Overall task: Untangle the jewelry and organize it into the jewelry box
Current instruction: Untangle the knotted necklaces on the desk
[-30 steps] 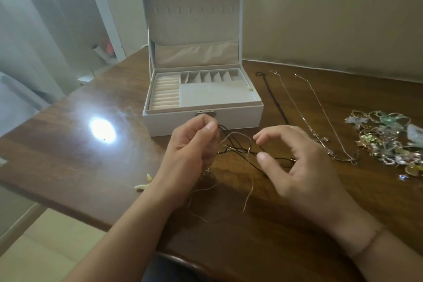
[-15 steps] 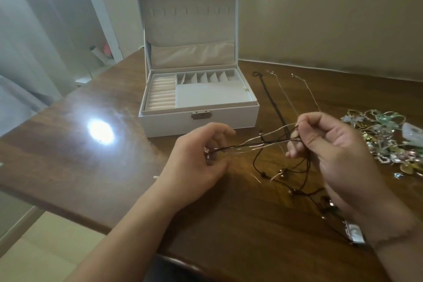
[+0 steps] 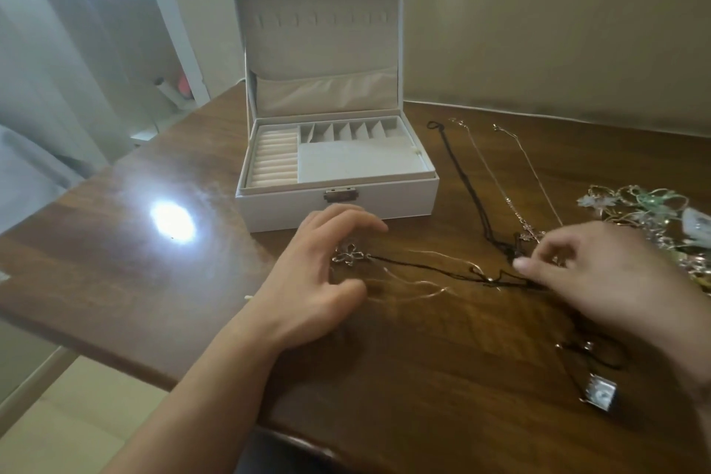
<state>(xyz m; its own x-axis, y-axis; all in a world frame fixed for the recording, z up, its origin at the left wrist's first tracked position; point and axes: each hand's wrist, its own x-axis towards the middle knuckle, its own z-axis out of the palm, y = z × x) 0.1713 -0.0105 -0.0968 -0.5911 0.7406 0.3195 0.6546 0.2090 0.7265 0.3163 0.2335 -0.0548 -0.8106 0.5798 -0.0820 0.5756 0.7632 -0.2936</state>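
An open white jewelry box (image 3: 396, 200) stands at the middle of the wooden table (image 3: 154, 281), its lid upright. In front of it a tangle of black cord and thin silver chains (image 3: 427, 270) lies stretched across the wood. My left hand (image 3: 319, 281) hovers over the tangle's left end with fingers spread, a silver flower pendant (image 3: 348, 259) lying between fingers and thumb. My right hand (image 3: 600, 277) pinches the right end of the tangle with curled fingers. A square pendant (image 3: 601, 394) on a black cord lies near my right wrist.
Three separated necklaces, one black cord (image 3: 459, 169) and two silver chains (image 3: 496, 177), lie straight to the right of the box. A pile of mixed jewelry (image 3: 646, 210) sits at the right edge. A lamp glare (image 3: 173, 223) shines at the left. The table's near edge runs below my arms.
Both hands have lowered the tangle onto the table. My left hand has let go of the pendant end and opened. My right hand moved right and down.
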